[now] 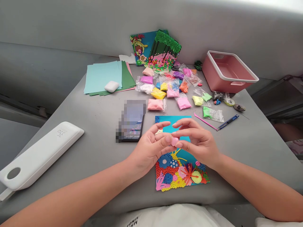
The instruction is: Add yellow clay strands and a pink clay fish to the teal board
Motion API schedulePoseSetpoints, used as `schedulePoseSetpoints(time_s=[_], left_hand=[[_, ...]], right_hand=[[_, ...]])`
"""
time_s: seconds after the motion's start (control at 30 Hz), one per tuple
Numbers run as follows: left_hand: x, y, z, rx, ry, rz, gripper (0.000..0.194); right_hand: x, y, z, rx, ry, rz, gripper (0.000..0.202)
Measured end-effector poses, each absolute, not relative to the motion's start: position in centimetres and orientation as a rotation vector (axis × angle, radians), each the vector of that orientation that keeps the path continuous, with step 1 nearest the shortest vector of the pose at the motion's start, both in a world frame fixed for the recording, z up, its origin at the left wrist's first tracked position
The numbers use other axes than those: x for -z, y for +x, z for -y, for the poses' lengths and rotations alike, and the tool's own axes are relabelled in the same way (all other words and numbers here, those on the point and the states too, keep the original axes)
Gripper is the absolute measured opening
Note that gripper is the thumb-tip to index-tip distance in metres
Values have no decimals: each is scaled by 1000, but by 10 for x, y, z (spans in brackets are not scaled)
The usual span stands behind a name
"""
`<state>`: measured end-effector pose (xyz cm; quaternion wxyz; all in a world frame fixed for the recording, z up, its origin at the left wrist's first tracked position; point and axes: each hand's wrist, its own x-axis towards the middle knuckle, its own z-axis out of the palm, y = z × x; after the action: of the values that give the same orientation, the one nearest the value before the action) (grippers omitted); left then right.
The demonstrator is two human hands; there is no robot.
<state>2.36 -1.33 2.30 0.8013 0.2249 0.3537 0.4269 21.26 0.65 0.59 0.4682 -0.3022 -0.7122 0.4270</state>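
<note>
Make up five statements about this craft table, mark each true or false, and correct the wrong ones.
1. The left hand and the right hand both touch a small pink lump. True.
2. The phone lies to the right of the decorated board. False: the phone is left of the decorated board.
3. A white case rests on the light blue sheets. True.
4. The pink basket stands at the table's left end. False: the pink basket is at the far right.
5. The pink tool lies nearer the board than the blue cutter. True.
</note>
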Motion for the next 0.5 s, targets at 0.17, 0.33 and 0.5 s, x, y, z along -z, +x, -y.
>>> schedulePoseSetpoints(time_s=[0.17, 0.33, 0.5], left_hand=[[-24, 24, 13, -900, 467, -761, 61], [-24, 23, 15, -865, 507, -783, 66], [-24, 23, 15, -868, 476, -766, 69]], right_hand=[[-5, 214, -7, -1103, -752, 1766, 31], [-7, 214, -7, -1136, -719, 1782, 23], [-7, 214, -7, -1142, -718, 1754, 23]])
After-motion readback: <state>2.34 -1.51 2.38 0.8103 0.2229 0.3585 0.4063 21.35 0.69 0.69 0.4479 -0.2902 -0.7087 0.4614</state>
